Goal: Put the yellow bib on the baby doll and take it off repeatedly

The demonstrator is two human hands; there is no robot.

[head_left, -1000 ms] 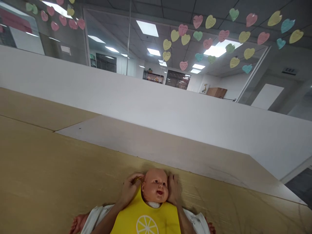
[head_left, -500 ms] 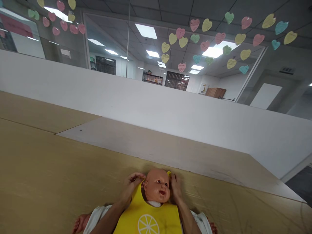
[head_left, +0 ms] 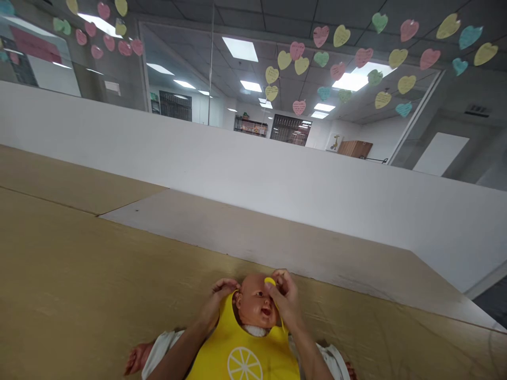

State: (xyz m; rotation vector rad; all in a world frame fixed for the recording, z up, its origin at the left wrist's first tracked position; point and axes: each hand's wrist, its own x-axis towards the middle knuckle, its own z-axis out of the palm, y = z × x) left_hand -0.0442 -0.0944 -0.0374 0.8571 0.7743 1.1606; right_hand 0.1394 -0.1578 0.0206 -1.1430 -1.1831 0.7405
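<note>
- One pale vinyl baby doll [head_left: 255,306] lying face-up on a tan board [head_left: 79,253]
- Right hand [head_left: 287,301]: fingers pinched together on a yellow bib strap's tip [head_left: 270,281], just above the doll's forehead
- Left hand [head_left: 219,302]: fingers spread, resting against the doll's head

1. The left hand [head_left: 219,298] is cupped against the near side of the doll's head [head_left: 253,302], its fingers [head_left: 225,285] curled lightly and touching it.
2. The right hand [head_left: 285,295] sits at the opposite side of the doll's head, its fingertips [head_left: 279,275] pinched together above the brow.
3. The bare left forearm [head_left: 180,345] and right forearm [head_left: 311,359] rise from below the doll's head, angling inward.
</note>
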